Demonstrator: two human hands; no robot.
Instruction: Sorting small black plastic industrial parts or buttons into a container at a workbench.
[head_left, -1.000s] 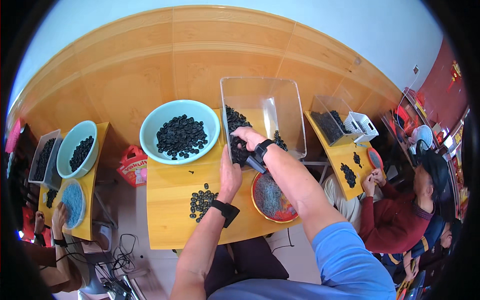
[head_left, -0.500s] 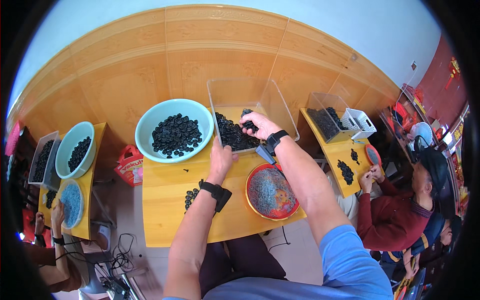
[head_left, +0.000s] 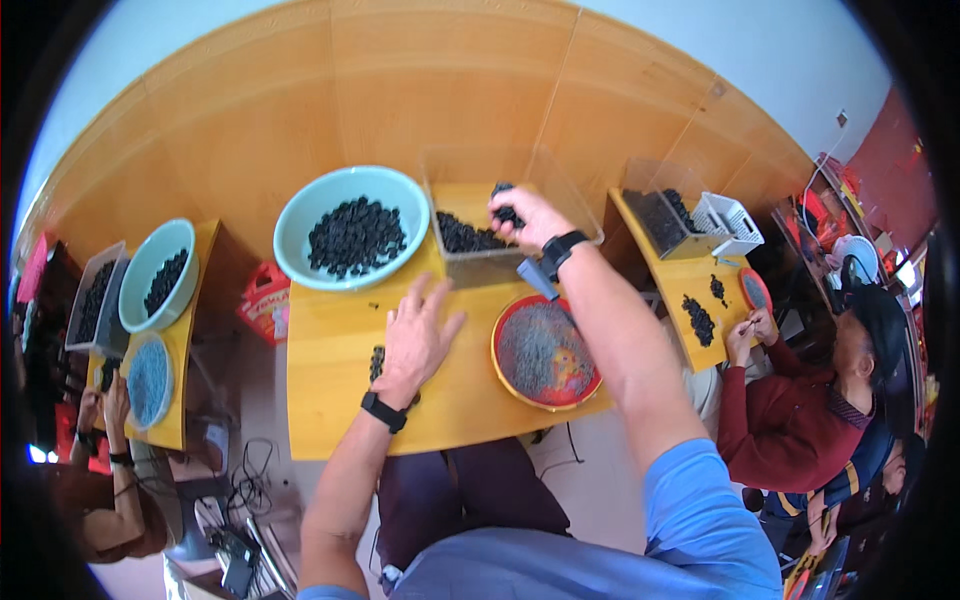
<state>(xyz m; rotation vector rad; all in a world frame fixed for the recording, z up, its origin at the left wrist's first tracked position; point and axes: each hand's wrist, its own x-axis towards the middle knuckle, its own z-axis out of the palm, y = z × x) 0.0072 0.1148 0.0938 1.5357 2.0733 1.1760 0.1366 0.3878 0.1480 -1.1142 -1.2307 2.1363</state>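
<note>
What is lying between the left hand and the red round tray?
In the head view, only yellow tabletop shows between the left hand and the red round tray.

The pieces (head_left: 358,237) are black, the basin (head_left: 297,220) pale turquoise, the tray (head_left: 572,372) red and yellow.

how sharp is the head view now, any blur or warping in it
In the head view, the wall panelling bows in a strong fisheye curve and looks soft; the left hand is soft-edged, probably from motion; the clear box shows only faint upper edges against that panelling; the picture's corners go black.
</note>
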